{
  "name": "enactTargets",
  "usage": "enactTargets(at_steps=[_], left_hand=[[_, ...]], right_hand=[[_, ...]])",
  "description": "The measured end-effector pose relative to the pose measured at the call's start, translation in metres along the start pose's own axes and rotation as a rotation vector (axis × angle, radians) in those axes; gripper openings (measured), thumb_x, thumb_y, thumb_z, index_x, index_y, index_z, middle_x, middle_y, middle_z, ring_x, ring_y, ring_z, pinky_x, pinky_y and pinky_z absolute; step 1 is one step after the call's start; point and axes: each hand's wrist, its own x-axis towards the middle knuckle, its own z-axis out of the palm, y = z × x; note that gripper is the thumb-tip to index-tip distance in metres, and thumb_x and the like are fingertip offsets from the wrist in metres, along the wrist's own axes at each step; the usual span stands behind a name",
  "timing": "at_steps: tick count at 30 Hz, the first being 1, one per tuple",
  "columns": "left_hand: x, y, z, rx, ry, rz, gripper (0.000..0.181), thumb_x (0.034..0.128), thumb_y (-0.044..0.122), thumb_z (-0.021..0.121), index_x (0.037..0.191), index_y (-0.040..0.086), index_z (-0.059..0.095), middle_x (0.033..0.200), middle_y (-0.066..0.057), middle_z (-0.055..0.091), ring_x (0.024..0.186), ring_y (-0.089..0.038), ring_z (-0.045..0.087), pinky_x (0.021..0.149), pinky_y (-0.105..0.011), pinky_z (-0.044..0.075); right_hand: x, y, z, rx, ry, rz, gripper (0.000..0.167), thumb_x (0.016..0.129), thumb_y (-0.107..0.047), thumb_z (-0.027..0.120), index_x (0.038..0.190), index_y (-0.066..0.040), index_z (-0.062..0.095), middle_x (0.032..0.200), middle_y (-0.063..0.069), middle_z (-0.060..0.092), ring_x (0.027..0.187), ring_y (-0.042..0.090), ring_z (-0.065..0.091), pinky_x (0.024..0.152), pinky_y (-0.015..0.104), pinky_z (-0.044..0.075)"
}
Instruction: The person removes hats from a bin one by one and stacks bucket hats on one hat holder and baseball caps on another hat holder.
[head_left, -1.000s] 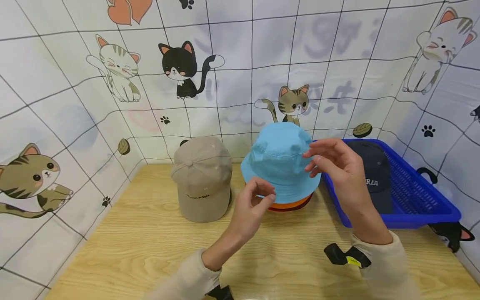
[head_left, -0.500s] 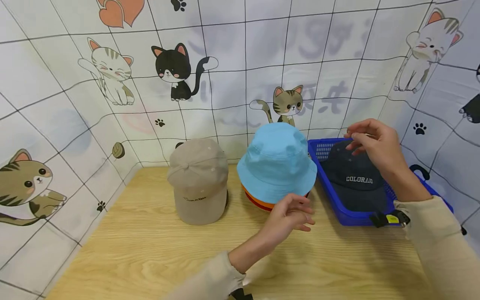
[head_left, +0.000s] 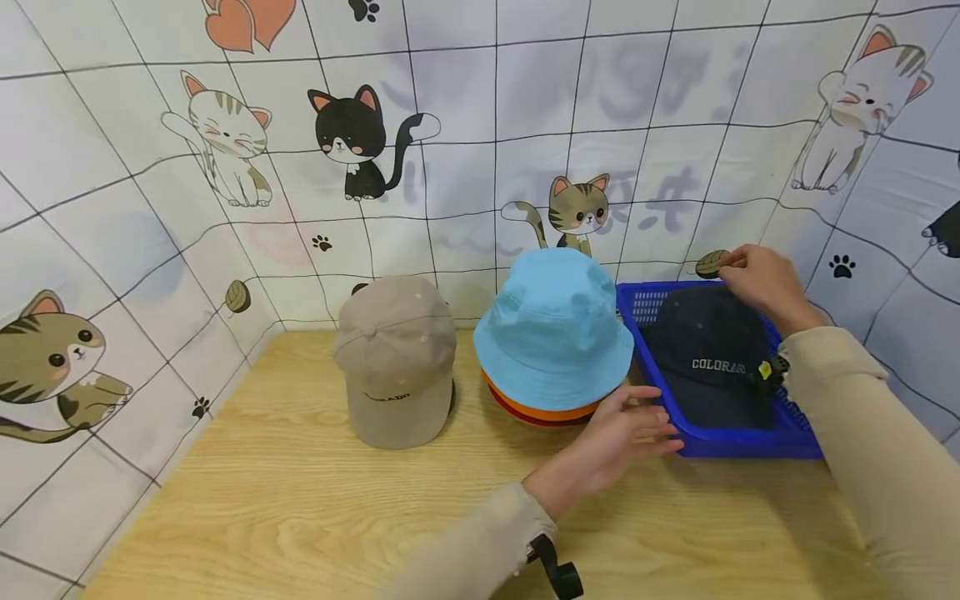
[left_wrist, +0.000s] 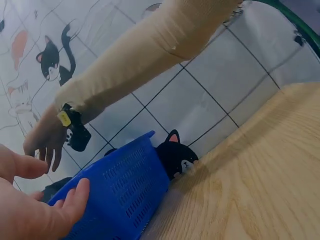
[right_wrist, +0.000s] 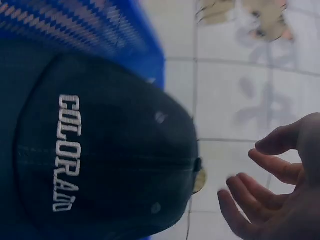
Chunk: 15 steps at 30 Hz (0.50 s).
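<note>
A dark baseball cap (head_left: 708, 350) with white lettering lies in a blue plastic basket (head_left: 735, 443) at the right. My right hand (head_left: 767, 282) hovers over the basket's back part, just beyond the cap's crown; in the right wrist view its fingers are loosely bent and apart from the cap (right_wrist: 115, 145). My left hand (head_left: 611, 442) is by the basket's left front corner, fingers extended, close to the rim; I cannot tell whether they touch it. Beside that hand stands a stack of bucket hats, a light blue hat (head_left: 555, 333) on top, with orange and dark red brims beneath.
A beige baseball cap (head_left: 397, 358) sits left of the bucket hats, brim facing me. The wooden table (head_left: 315, 500) meets a wall covering (head_left: 465, 108) printed with cats at the back and sides.
My right hand has moved right, from beside the light blue bucket hat to above the basket. My left hand has moved right, from the hat stack's front to the basket's left side.
</note>
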Motion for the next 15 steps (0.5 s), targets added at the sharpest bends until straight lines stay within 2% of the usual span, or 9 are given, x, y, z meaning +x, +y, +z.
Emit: enactTargets(at_steps=[1,3,8,9,11,15], left_hand=[[0.005,-0.003,0.003,-0.031,0.026,-0.001,0.041,0.0946,-0.005,0.062,0.132,0.011,0.054,0.105,-0.007,0.059,0.092,-0.022,0.064,0.099,-0.052,0.058],[0.014,-0.008,0.007,-0.069,0.076,0.009,0.045,0.0927,-0.008,0.063,0.132,0.012,0.053,0.104,-0.007,0.056,0.088,-0.021,0.06,0.098,-0.052,0.058],[0.028,-0.017,0.012,-0.076,0.162,0.044,0.052,0.0936,-0.011,0.062,0.137,0.017,0.052,0.105,-0.008,0.053,0.085,-0.02,0.06,0.095,-0.053,0.059],[0.029,-0.018,0.011,-0.078,0.166,0.048,0.054,0.0942,-0.011,0.062,0.139,0.017,0.052,0.104,-0.008,0.053,0.084,-0.02,0.06,0.095,-0.053,0.059],[0.032,-0.02,0.01,-0.083,0.168,0.052,0.058,0.095,-0.012,0.06,0.143,0.018,0.051,0.102,-0.008,0.054,0.083,-0.019,0.06,0.096,-0.054,0.059],[0.034,-0.021,0.006,-0.085,0.152,0.045,0.066,0.0954,-0.013,0.06,0.15,0.022,0.049,0.102,-0.008,0.054,0.082,-0.019,0.061,0.096,-0.053,0.059]], right_hand=[[0.004,0.004,0.001,-0.029,-0.007,0.002,0.051,0.102,-0.025,0.037,0.136,0.008,0.057,0.136,0.039,0.052,0.113,0.054,0.053,0.082,0.062,0.047],[0.011,0.01,0.004,-0.083,-0.022,-0.006,0.048,0.101,-0.023,0.041,0.127,0.011,0.061,0.126,0.039,0.057,0.104,0.054,0.056,0.079,0.061,0.048],[0.021,0.024,0.014,-0.151,-0.042,-0.025,0.045,0.096,-0.02,0.051,0.114,0.018,0.065,0.109,0.04,0.063,0.092,0.052,0.059,0.082,0.064,0.046],[0.021,0.026,0.017,-0.154,-0.039,-0.021,0.046,0.096,-0.02,0.052,0.117,0.019,0.065,0.111,0.04,0.064,0.094,0.053,0.06,0.085,0.065,0.046],[0.021,0.028,0.022,-0.157,-0.017,-0.011,0.043,0.095,-0.019,0.056,0.113,0.019,0.067,0.104,0.038,0.066,0.09,0.05,0.06,0.083,0.064,0.047],[0.02,0.029,0.028,-0.147,0.021,0.0,0.035,0.093,-0.018,0.061,0.098,0.015,0.074,0.088,0.031,0.069,0.082,0.045,0.059,0.074,0.058,0.048]])
